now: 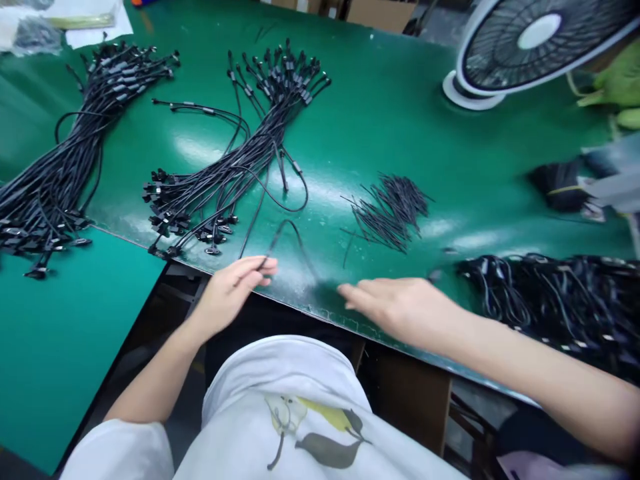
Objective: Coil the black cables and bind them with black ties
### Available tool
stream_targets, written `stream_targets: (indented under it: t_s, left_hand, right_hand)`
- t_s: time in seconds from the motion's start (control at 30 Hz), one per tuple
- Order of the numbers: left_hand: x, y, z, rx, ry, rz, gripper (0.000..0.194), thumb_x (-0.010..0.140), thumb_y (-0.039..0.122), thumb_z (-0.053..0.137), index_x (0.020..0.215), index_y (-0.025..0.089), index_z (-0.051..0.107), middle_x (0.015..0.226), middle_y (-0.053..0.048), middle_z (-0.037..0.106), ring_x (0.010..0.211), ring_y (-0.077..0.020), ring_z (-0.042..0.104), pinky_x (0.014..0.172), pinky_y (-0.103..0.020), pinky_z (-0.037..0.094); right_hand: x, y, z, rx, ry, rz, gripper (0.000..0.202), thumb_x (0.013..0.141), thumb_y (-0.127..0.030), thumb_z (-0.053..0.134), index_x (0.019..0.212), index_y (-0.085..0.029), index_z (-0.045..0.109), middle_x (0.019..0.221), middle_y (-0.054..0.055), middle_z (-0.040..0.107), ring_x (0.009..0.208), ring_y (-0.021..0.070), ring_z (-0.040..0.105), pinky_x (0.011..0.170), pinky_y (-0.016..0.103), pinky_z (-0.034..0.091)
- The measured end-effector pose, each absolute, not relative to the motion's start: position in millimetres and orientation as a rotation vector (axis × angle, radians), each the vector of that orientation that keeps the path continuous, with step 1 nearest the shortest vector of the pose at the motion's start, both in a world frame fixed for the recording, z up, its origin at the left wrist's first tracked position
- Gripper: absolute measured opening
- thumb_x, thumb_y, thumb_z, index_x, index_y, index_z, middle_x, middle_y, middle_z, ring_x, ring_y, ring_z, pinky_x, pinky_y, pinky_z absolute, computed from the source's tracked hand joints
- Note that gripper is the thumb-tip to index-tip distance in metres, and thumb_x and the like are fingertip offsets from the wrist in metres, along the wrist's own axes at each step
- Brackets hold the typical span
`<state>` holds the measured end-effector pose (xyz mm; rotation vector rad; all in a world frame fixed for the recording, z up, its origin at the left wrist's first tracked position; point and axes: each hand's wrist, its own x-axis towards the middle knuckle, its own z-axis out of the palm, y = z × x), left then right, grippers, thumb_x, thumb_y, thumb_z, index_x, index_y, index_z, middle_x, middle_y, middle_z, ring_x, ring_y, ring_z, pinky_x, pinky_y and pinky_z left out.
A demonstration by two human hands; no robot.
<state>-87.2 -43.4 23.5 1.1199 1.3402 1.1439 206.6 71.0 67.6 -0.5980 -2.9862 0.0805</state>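
Observation:
My left hand (pixel 237 287) pinches a thin black cable (pixel 289 223) between thumb and fingers at the table's front edge. From there the cable rises in a narrow arch and drops toward the right, where its end blurs. My right hand (pixel 393 305) is a little farther right, over the table edge. Its fingers stretch out to the left, slightly smeared, and no object shows clearly in them. Just behind the left hand lies a bundle of black cables (pixel 240 157) with connectors at both ends. A pile of short black ties (pixel 393 208) rests beyond the right hand.
Another cable bundle (pixel 83 143) lies at the left. Coiled black cables (pixel 555 300) are heaped at the right, near a dark bundle (pixel 560 187). A white fan (pixel 470 93) stands at the back right. Plastic bags (pixel 37 33) lie on paper at the far left of the green table (pixel 380 107).

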Motion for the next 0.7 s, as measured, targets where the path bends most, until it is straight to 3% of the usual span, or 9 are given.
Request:
stream_targets:
  t_s: [0.07,0.13,0.2,0.27,0.4,0.47,0.57,0.7]
  left_hand:
    - [-58,-36,25,1.493,1.333,1.058,0.031,0.093,0.036,0.055,0.116,0.02,0.068,0.124,-0.012,0.068,0.116,-0.0252,0.063,0.1,-0.041,0.052]
    - [-36,-34,24,1.659,1.313,1.01,0.031,0.095,0.034,0.052,0.118,0.02,0.066,0.114,-0.011,0.071,0.109,-0.024,0.065,0.099,-0.04,0.05]
    - [-26,-34,24,1.562,1.319,1.01,0.03,0.096,0.034,0.049,0.116,0.019,0.066,0.095,-0.009,0.071,0.091,-0.0205,0.065,0.088,-0.037,0.053]
    - [-27,-34,25,1.267,1.212,1.046,0.028,0.095,0.037,0.052,0.106,0.018,0.069,0.073,-0.003,0.061,0.07,-0.0148,0.059,0.071,-0.029,0.053]
    - [-53,-32,36,0.556,0.832,1.173,0.024,0.089,0.036,0.064,0.082,0.014,0.068,0.053,0.007,0.03,0.042,-0.0036,0.027,0.04,-0.013,0.033]
    - [-71,-31,43,0.348,0.779,1.286,0.019,0.09,0.03,0.063,0.085,0.013,0.069,0.054,0.009,0.026,0.04,-0.0024,0.019,0.035,-0.01,0.027]
    - [-93,-30,50,0.223,0.814,1.49,0.022,0.097,0.027,0.051,0.097,0.014,0.068,0.053,0.008,0.026,0.037,-0.0029,0.019,0.034,-0.008,0.027]
    - [-110,-28,53,0.255,0.836,1.662,0.021,0.098,0.029,0.05,0.103,0.017,0.067,0.051,0.009,0.031,0.036,-0.0026,0.024,0.034,-0.007,0.03]
  right_hand:
    - [182,48,74,-0.478,-2.969,0.034,0.031,0.101,-0.03,0.04,0.086,-0.02,0.065,0.062,0.0,0.058,0.055,0.0098,0.051,0.051,0.027,0.027]
    - [166,47,85,-0.594,-2.877,-0.053,0.035,0.102,-0.035,0.04,0.082,-0.019,0.063,0.065,0.001,0.058,0.058,0.0097,0.051,0.052,0.028,0.024]
    - [162,61,93,-0.719,-2.805,-0.066,0.041,0.102,-0.042,0.038,0.081,-0.018,0.064,0.069,0.002,0.061,0.063,0.0103,0.055,0.052,0.028,0.024]
    - [168,79,92,-0.782,-2.769,0.008,0.044,0.101,-0.047,0.037,0.084,-0.018,0.066,0.075,0.003,0.065,0.067,0.0118,0.058,0.053,0.027,0.027]
    - [194,113,68,-0.832,-2.681,0.386,0.037,0.101,-0.043,0.039,0.101,-0.019,0.068,0.093,0.005,0.071,0.084,0.016,0.065,0.069,0.026,0.044]
    - [205,121,52,-0.846,-2.631,0.55,0.035,0.1,-0.042,0.041,0.108,-0.02,0.067,0.101,0.005,0.072,0.091,0.0176,0.067,0.078,0.029,0.048]
    - [217,121,32,-0.857,-2.625,0.614,0.037,0.098,-0.046,0.044,0.117,-0.021,0.065,0.105,0.005,0.072,0.092,0.0188,0.067,0.078,0.03,0.05]
    - [223,106,24,-0.867,-2.595,0.357,0.036,0.1,-0.037,0.041,0.126,-0.02,0.061,0.094,0.005,0.07,0.078,0.0159,0.064,0.068,0.026,0.046]
